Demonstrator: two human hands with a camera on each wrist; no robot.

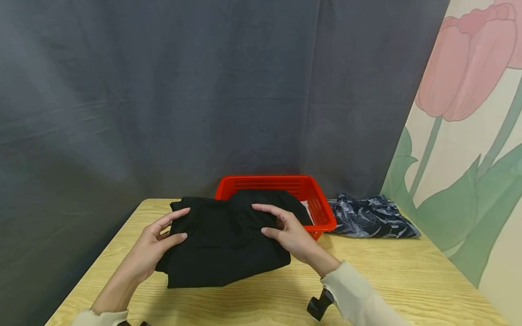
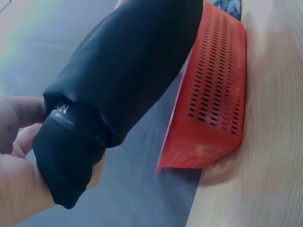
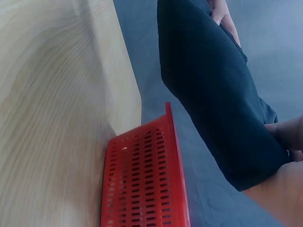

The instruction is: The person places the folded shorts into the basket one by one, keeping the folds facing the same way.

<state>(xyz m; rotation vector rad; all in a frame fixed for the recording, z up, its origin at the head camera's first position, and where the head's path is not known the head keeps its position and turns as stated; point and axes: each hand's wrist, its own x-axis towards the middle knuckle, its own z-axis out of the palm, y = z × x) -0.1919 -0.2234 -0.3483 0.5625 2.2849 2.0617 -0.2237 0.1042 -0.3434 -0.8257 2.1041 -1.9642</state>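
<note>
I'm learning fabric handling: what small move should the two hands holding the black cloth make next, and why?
Probably lower the black cloth onto the light wooden table in front of the red perforated plastic basket. The left hand and right hand hold it near opposite ends above the tabletop, and its lower edge slants, so resting it there should help straighten it.

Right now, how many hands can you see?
2: the left hand holds the left side of the black cloth, and the right hand holds its right side, just in front of the red basket.
</note>
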